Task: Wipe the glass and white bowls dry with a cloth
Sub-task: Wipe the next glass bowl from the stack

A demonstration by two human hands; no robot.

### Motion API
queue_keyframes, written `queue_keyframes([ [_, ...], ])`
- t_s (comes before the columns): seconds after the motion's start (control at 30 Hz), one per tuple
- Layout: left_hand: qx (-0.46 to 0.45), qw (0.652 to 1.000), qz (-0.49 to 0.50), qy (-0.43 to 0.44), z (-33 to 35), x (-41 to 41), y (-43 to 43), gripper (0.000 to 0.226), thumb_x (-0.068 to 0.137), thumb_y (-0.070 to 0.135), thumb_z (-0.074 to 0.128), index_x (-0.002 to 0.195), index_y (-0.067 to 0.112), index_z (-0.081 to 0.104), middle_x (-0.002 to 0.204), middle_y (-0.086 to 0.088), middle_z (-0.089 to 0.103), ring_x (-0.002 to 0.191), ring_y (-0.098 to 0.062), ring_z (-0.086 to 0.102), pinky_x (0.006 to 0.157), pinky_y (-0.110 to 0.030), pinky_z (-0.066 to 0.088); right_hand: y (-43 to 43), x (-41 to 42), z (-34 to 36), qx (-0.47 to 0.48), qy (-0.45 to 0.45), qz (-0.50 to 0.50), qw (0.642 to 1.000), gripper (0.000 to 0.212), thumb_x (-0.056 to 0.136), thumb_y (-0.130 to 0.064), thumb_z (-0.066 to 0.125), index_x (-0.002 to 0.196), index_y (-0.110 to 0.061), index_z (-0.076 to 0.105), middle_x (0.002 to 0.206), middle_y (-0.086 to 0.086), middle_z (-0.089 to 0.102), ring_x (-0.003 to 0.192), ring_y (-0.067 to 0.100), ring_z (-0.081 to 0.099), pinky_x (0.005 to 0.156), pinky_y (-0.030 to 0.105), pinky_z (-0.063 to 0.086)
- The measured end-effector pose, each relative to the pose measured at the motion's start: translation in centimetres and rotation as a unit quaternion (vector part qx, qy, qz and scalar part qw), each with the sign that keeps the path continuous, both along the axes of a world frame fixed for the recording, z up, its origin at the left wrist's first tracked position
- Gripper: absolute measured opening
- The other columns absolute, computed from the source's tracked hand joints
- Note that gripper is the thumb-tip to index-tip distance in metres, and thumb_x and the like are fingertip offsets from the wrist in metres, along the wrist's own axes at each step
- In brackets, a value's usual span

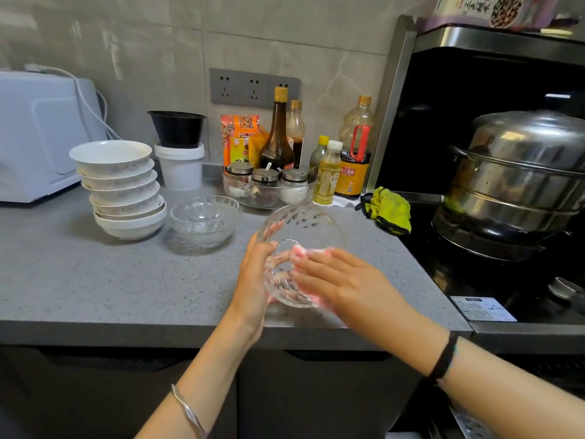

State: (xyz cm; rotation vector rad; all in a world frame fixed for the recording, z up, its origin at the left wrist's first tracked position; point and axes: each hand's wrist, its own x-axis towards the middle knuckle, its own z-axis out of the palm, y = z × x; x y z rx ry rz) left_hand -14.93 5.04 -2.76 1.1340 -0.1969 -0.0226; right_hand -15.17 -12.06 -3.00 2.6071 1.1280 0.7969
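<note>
The left hand (253,280) grips a glass bowl (300,223), fingers curled round its side. The right hand (342,280) lies flat, fingers straight, pressing a pink cloth (299,252) against the glass. The bowl is held above the counter (95,280) near its front edge, tipped on its side, clear and ribbed. Behind and to the left, a second glass bowl (204,220) stands upright just beside the stacked white bowls (123,191). A yellow-green rag (389,210) lies to the right, near a steel steamer (519,172).

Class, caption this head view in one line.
Left hand grips clear cut-glass bowl; right hand presses pink cloth against it.
</note>
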Motion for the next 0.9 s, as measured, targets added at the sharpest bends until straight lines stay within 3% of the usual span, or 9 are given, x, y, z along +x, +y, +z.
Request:
queue_keyframes([
  [0.13, 0.016, 0.999, -0.045, -0.019, 0.4, 0.2, 0.2, 0.046, 0.075, 0.033, 0.047, 0.120, 0.030, 0.059, 0.121, -0.011, 0.064, 0.110, -0.033, 0.063, 0.070, -0.043, 0.060, -1.7, 1.2, 1.7, -0.104, -0.124, -0.039, 0.986, 0.065, 0.076, -0.004, 0.061, 0.140, -0.006, 0.045, 0.146, 0.014, 0.044, 0.135, 0.028, 0.041, 0.113, 0.042, 0.018],
  [0.2, 0.020, 0.999, -0.032, -0.027, 0.3, 0.3, 0.1, 0.046, 0.075, 0.034, 0.048, 0.119, 0.031, 0.060, 0.120, -0.010, 0.065, 0.109, -0.033, 0.064, 0.072, -0.045, 0.060, -1.1, 0.9, 0.9, -0.067, -0.140, -0.046, 0.987, 0.057, 0.082, -0.005, 0.050, 0.138, -0.004, 0.047, 0.145, 0.016, 0.044, 0.134, 0.029, 0.042, 0.115, 0.043, 0.019],
  [0.27, 0.026, 0.999, -0.001, -0.028, 0.0, 0.5, -0.3, 0.045, 0.074, 0.038, 0.050, 0.117, 0.034, 0.062, 0.120, -0.007, 0.066, 0.110, -0.029, 0.064, 0.082, -0.046, 0.057, 0.5, -0.2, -0.6, 0.000, -0.105, -0.075, 0.992, 0.070, 0.066, -0.006, 0.067, 0.135, -0.003, 0.052, 0.141, 0.017, 0.048, 0.131, 0.029, 0.046, 0.114, 0.043, 0.031],
  [0.33, 0.025, 0.998, 0.038, -0.033, -0.7, 0.5, -1.0, 0.045, 0.072, 0.041, 0.052, 0.116, 0.037, 0.064, 0.118, -0.001, 0.067, 0.113, -0.024, 0.063, 0.089, -0.043, 0.053, 2.4, -1.7, -1.9, 0.078, -0.027, -0.092, 0.992, 0.084, 0.046, -0.008, 0.084, 0.127, -0.004, 0.060, 0.133, 0.016, 0.057, 0.120, 0.027, 0.058, 0.095, 0.035, 0.049],
  [0.43, -0.027, 0.998, 0.046, -0.012, -0.9, 0.3, -2.0, 0.044, 0.074, 0.037, 0.049, 0.116, 0.034, 0.063, 0.115, -0.003, 0.069, 0.111, -0.025, 0.064, 0.077, -0.031, 0.055, 4.7, -3.2, -1.8, 0.186, 0.027, -0.067, 0.980, 0.077, 0.050, -0.015, 0.083, 0.123, -0.009, 0.062, 0.124, 0.007, 0.065, 0.099, 0.018, 0.069, 0.067, 0.023, 0.055],
  [0.57, -0.061, 0.998, 0.033, -0.006, -0.4, 0.3, -1.9, 0.046, 0.075, 0.038, 0.047, 0.118, 0.033, 0.060, 0.121, -0.016, 0.064, 0.111, -0.031, 0.063, 0.074, -0.034, 0.057, 5.0, -3.1, -1.2, 0.223, 0.026, -0.020, 0.974, 0.071, 0.061, -0.008, 0.071, 0.131, -0.009, 0.057, 0.133, 0.007, 0.059, 0.110, 0.018, 0.064, 0.079, 0.026, 0.054],
  [0.67, -0.034, 0.999, 0.037, -0.005, -0.5, 0.4, -0.9, 0.039, 0.074, 0.037, 0.048, 0.109, 0.034, 0.064, 0.121, -0.017, 0.064, 0.109, -0.031, 0.064, 0.087, -0.049, 0.055, 2.2, -1.4, -1.4, 0.112, -0.036, -0.002, 0.993, 0.044, 0.075, -0.016, 0.070, 0.119, -0.010, 0.068, 0.126, 0.007, 0.064, 0.114, 0.020, 0.062, 0.099, 0.031, 0.044],
  [0.73, 0.006, 1.000, 0.019, -0.010, -0.6, 0.4, -0.3, 0.039, 0.075, 0.036, 0.046, 0.109, 0.038, 0.065, 0.123, -0.013, 0.064, 0.109, -0.032, 0.064, 0.090, -0.055, 0.052, 0.1, -0.3, -1.2, 0.009, -0.069, -0.029, 0.997, 0.045, 0.079, -0.022, 0.065, 0.124, -0.011, 0.065, 0.133, 0.008, 0.059, 0.124, 0.022, 0.055, 0.111, 0.035, 0.029],
  [0.9, 0.044, 0.998, -0.036, -0.026, 0.4, 0.5, 0.4, 0.047, 0.074, 0.038, 0.050, 0.120, 0.035, 0.058, 0.122, -0.008, 0.065, 0.109, -0.027, 0.065, 0.079, -0.040, 0.059, -0.7, 0.3, -0.4, -0.024, -0.123, -0.021, 0.992, 0.041, 0.087, -0.021, 0.053, 0.125, -0.007, 0.063, 0.135, 0.012, 0.057, 0.127, 0.026, 0.052, 0.110, 0.039, 0.035],
])
